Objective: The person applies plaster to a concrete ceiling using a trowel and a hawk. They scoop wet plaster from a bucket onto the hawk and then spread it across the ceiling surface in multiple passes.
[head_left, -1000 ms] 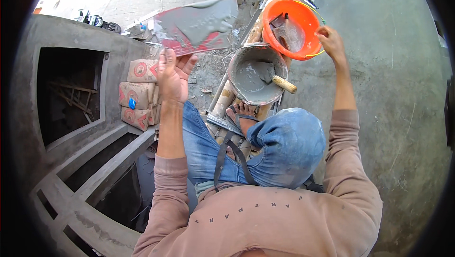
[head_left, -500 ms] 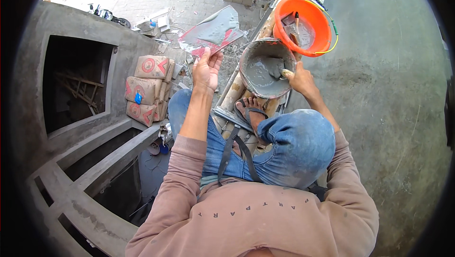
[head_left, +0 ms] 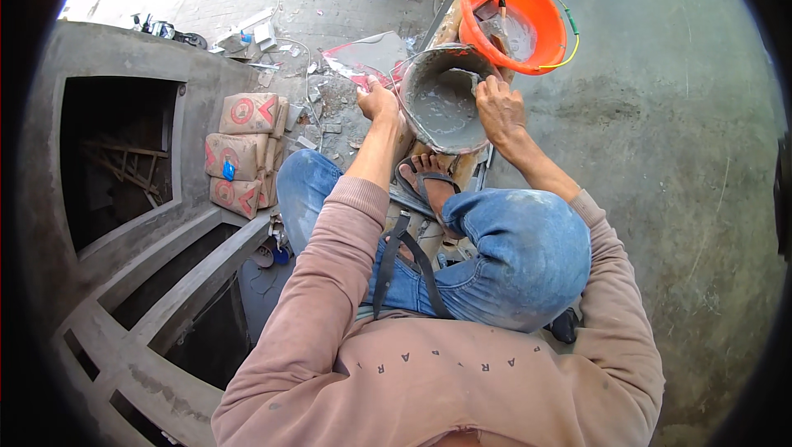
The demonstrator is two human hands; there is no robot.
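Observation:
My left hand (head_left: pixel 379 101) is closed on the near edge of a thin sheet (head_left: pixel 371 53), which is pale with red along its edges and smeared with grey paste. It is just left of a dark bucket (head_left: pixel 415 121) of wet grey cement paste (head_left: pixel 450 109), whose wire handle lies over the left side. My right hand (head_left: pixel 501 109) is closed at the bucket's right rim around a putty knife; its paste-coated blade (head_left: pixel 467 82) shows against the inner wall, while the handle is mostly hidden by my fingers. My sandalled foot (head_left: pixel 429 181) rests just below the bucket.
An orange bucket (head_left: pixel 540 18) with a brush (head_left: pixel 502 8) and murky water stands beyond the dark one, on bamboo poles (head_left: pixel 450 28). Stacked cement bags (head_left: pixel 239 150) sit at left near framed concrete openings (head_left: pixel 165 282). A grey concrete surface (head_left: pixel 660 158) spreads along the right.
The sheet in my left hand has come lower and closer to the bucket. My right hand has moved up along the rim, and the putty knife has shifted toward the far inner wall.

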